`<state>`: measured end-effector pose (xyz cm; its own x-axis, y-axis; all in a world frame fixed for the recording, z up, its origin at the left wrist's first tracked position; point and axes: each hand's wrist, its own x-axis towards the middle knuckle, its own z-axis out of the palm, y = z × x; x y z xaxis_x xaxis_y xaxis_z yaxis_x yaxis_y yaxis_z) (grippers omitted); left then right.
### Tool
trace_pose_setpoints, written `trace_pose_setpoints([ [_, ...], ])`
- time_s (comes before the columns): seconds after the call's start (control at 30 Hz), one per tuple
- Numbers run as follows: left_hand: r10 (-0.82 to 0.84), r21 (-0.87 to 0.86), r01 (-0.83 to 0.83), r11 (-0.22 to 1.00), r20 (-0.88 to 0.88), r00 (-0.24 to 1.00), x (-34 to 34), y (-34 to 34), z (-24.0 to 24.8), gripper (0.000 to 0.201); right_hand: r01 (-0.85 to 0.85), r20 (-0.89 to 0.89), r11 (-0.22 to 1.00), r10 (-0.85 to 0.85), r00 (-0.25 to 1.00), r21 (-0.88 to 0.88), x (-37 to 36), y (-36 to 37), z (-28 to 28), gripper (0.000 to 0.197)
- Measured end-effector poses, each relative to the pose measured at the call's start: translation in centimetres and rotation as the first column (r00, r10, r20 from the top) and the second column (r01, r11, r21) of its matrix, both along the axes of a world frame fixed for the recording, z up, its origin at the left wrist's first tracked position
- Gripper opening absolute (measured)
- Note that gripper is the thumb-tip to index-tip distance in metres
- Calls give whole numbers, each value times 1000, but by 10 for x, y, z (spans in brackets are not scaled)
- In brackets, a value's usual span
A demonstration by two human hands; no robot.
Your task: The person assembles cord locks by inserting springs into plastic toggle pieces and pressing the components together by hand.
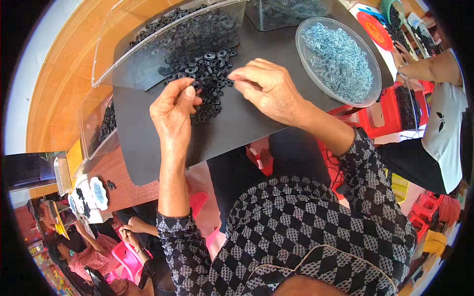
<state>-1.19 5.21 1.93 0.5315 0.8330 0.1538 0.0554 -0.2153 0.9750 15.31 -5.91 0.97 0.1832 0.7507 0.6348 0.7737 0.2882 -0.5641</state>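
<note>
Pinching a small black part point(196, 85), the left hand point(173, 106) holds its fingers narrow in the head view. The right hand's point(269, 90) fingers are also narrow; whether they hold anything cannot be determined. Loose pile point(212, 68): between and beyond both sets of fingers, on the smooth dark surface point(269, 44). Assessed risk: a slack pinch could drop the part among lookalikes. Parts: matt, ring-like, apparently plastic. Bluish pieces point(340, 64), right of the right fingers: glossy, seemingly coiled, possibly prone to tangling.

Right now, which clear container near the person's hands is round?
The tub of pale blue pieces, right of the right hand; the others are straight-edged boxes.
</note>
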Motion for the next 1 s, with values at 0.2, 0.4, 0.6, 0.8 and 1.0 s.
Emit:
trace_pose_setpoints([
  [0.2,-87,-183,109,977,124,988,4,-30,1,14,-26,-180,998,37,983,65,-22,6,3,16],
  [0.4,-69,-282,143,949,257,964,11,-46,-2,17,11,-172,996,5,985,91,-22,-8,1,13],
  [0.6,-6,-343,90,935,239,971,11,-60,-10,15,26,-26,984,-21,999,174,-23,-26,-6,14],
  [0.8,-8,-307,77,948,218,976,4,-75,-19,18,362,355,925,-379,855,116,54,-80,6,10],
  [1.0,-77,-383,145,912,187,979,11,-87,-26,14,440,526,877,-287,801,-193,105,-98,2,4],
])
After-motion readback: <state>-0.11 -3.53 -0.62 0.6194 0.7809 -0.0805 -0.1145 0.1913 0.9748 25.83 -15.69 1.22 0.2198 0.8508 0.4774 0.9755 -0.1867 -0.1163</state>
